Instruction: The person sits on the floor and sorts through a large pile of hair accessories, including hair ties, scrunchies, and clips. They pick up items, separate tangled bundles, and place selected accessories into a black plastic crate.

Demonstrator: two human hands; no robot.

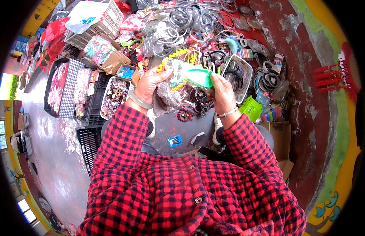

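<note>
Between my two hands stretches a clear plastic packet (182, 70) with a bright green flat piece (200, 77) showing at its right part. My left hand (148, 85) pinches the packet's left end between thumb and fingers. The right end is gripped by my right hand (223, 93), its thumb over the green part. Just under my left hand is a grey fuzzy cloth (168, 96); I cannot tell whether that hand also holds it. A yellow beaded strand (177, 53) shows behind the packet. Below lie dark hair bands (199, 103) and a red beaded bracelet (185, 115).
A heap of bagged headbands (180, 17) spreads ahead. White baskets of small accessories (108, 112) and headbands (245, 86) flank my hands. Farther left stand a houndstooth box (72, 88) and a black crate (85, 147). A green plastic item (250, 109) lies right; a blue card (174, 141) lies between my feet.
</note>
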